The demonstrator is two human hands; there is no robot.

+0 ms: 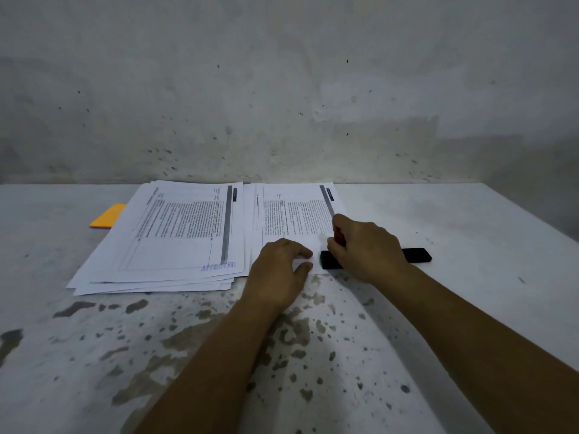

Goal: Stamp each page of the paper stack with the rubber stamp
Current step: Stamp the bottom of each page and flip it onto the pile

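Two paper piles lie side by side on the table. The left pile is fanned out, and its top sheet carries a blue APPROVED mark at the near right corner. The right pile shows printed text. My left hand rests flat on the right pile's near edge, fingers spread. My right hand is closed around the rubber stamp, of which only a red part shows, held upright over the near right corner of the right pile. A long black ink pad lies behind my right hand, partly hidden.
An orange pad lies left of the fanned pile. The grey, stained table ends at a rough wall just behind the papers. The table's right edge runs diagonally at the far right.
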